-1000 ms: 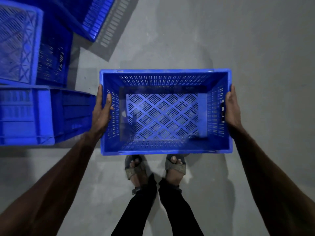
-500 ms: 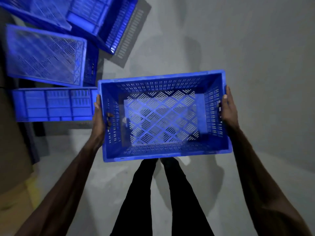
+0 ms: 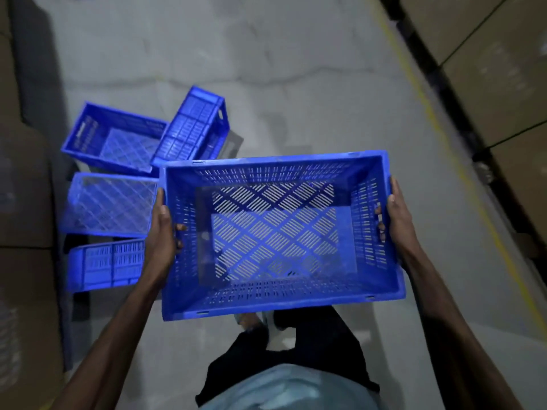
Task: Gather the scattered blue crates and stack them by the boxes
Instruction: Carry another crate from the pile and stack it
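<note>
I hold an empty blue slatted crate [image 3: 278, 303] upright in the air above the grey floor. My left hand [image 3: 162, 232] grips its left end wall, fingers through the handle slot. My right hand [image 3: 396, 216] grips the right end wall the same way. To the left on the floor lie other blue crates: one upright [image 3: 88, 134], one tipped on its side [image 3: 195, 128], one overturned with its lattice bottom showing [image 3: 112, 202], and one on its side [image 3: 106, 263] beside my left forearm.
Brown cardboard boxes [image 3: 23, 202] line the left edge, and more boxes [image 3: 497, 84] are stacked along the right behind a yellow floor line [image 3: 461, 173]. Open grey concrete floor [image 3: 296, 84] stretches ahead. My legs and one foot [image 3: 251, 321] show under the crate.
The view has swung back and up: the floor crates now sit farther to the left, and boxes on both sides have come into sight. Both hands keep the same grip on the crate.
</note>
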